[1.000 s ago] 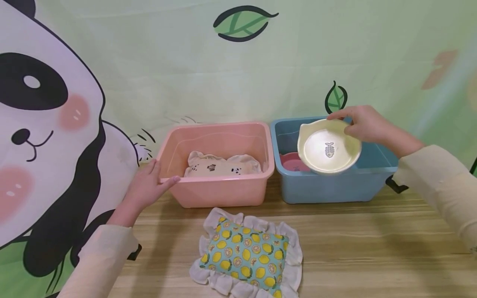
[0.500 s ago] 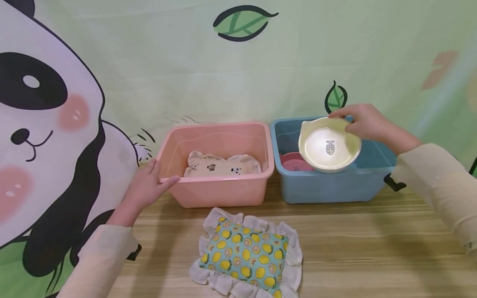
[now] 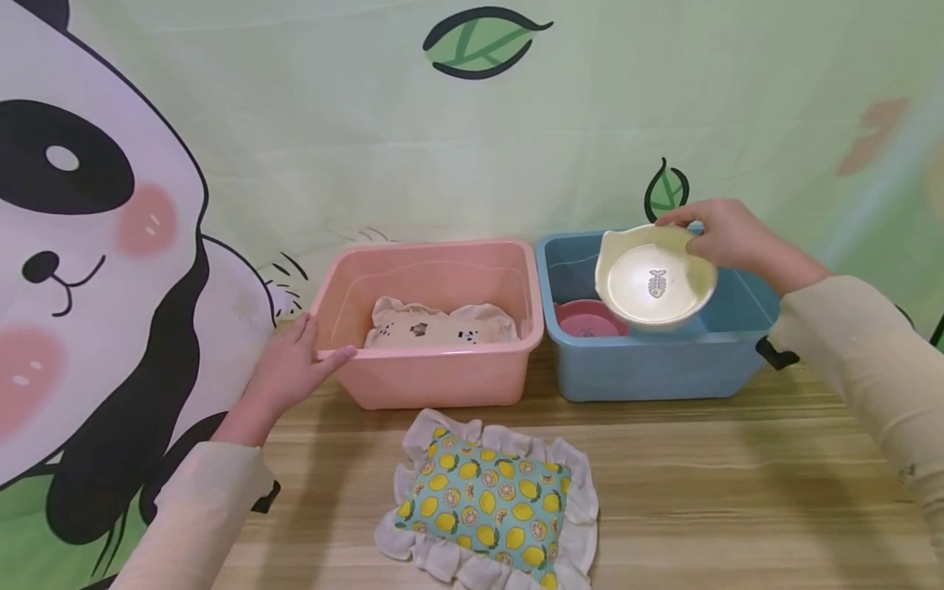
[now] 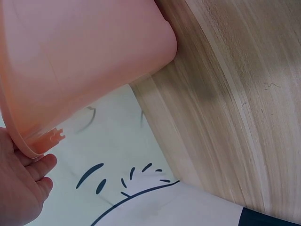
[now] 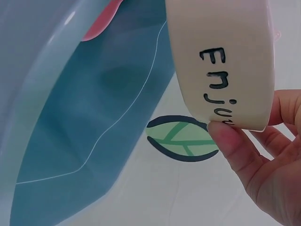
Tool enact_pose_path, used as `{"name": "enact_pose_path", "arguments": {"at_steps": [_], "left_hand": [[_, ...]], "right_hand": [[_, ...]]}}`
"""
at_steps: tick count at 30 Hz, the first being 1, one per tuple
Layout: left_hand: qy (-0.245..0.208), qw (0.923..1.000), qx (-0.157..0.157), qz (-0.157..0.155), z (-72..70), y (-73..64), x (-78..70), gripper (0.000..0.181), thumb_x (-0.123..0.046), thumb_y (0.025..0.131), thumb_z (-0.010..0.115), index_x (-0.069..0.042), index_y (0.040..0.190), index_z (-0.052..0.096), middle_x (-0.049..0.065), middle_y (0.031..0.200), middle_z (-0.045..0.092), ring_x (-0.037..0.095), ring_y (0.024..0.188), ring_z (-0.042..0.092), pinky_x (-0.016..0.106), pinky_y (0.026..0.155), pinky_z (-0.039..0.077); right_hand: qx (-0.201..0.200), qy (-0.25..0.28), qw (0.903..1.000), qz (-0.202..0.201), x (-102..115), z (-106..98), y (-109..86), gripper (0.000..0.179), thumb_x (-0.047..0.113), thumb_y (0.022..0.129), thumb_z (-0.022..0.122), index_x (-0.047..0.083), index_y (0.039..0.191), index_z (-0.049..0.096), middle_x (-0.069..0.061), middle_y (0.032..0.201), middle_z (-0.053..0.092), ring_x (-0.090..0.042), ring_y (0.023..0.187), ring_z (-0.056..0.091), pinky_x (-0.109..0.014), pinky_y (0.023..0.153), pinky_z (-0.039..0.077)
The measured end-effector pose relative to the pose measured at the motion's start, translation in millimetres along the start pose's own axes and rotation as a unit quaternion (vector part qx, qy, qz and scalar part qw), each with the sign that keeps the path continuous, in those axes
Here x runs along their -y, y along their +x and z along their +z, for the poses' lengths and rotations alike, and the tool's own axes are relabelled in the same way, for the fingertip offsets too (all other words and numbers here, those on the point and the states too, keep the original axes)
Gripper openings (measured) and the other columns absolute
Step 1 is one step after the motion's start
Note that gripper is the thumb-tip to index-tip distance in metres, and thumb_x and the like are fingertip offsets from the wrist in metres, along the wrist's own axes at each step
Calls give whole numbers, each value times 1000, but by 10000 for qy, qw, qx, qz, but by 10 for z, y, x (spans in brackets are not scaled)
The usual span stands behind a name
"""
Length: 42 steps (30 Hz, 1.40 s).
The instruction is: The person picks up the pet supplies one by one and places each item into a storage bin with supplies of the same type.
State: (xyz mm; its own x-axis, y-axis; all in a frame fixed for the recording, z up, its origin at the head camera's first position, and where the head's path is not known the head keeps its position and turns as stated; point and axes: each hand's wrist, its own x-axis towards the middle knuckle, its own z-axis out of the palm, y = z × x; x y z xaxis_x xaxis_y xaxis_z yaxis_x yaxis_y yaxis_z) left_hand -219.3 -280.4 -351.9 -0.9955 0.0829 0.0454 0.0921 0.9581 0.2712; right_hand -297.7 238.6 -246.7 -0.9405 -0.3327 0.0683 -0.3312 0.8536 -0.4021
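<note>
My right hand (image 3: 730,239) pinches a cream pet bowl (image 3: 656,291) by its rim and holds it tilted over the blue bin (image 3: 642,373). A fishbone print shows inside the bowl, and lettering runs along its outer wall in the right wrist view. Part of a pink bowl (image 3: 587,318) is visible in the blue bin's left side. At the near left corner of the pink bin (image 3: 435,381), my left hand (image 3: 288,365) grips the rim; its fingers (image 4: 43,165) curl under the lip in the left wrist view. Inside that bin lies a cream frilled pillow (image 3: 442,326).
A lemon-print pillow (image 3: 487,504) with a white frill lies flat on the wooden table (image 3: 708,500), in front of the bins. Behind everything hangs a pale green cloth (image 3: 354,123) with a panda and leaves printed on it. The two bins stand side by side.
The right hand has risen slightly, tipping the cream bowl up and a little rightward, so more of the pink bowl shows. The left hand stays on the pink bin's rim.
</note>
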Motion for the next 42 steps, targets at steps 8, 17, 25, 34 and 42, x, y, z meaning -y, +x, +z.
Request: {"name": "enact_pose_path", "arguments": {"at_steps": [8,17,25,34,42], "left_hand": [[33,10000,29,-40,-6,0,-18,99,-68,80,35,8,138,7,29,144,10,47,128,17,58,102,19],[39,10000,24,-58,17,12,0,100,-69,79,35,7,138,8,29,144,10,47,128,17,58,102,19],[53,9999,80,-43,5,-6,-1,100,-68,80,35,8,138,7,29,144,9,47,128,16,58,102,18],[62,10000,44,-23,-2,-27,2,99,-67,80,36,10,138,9,29,143,10,47,128,16,58,102,18],[68,9999,66,-59,-14,-35,-4,99,-68,80,35,9,138,8,29,144,10,48,128,16,59,102,18]], "right_hand": [[75,51,9995,301,-106,-21,56,50,-6,74,37,-1,123,49,-24,108,49,-20,47,39,-28,44,36],[114,201,9985,492,-188,-3,65,50,-5,74,37,-2,122,49,-24,104,47,-19,43,42,-29,42,39],[220,272,9974,627,-220,13,89,49,-5,76,37,-2,124,47,-25,108,45,-21,46,46,-29,43,41],[288,189,9972,663,-255,6,149,48,-3,78,37,-1,125,46,-25,112,43,-21,47,45,-31,45,43],[424,187,9959,780,-266,-7,189,46,-4,80,40,-2,127,44,-27,115,41,-21,55,49,-30,48,45]]}}
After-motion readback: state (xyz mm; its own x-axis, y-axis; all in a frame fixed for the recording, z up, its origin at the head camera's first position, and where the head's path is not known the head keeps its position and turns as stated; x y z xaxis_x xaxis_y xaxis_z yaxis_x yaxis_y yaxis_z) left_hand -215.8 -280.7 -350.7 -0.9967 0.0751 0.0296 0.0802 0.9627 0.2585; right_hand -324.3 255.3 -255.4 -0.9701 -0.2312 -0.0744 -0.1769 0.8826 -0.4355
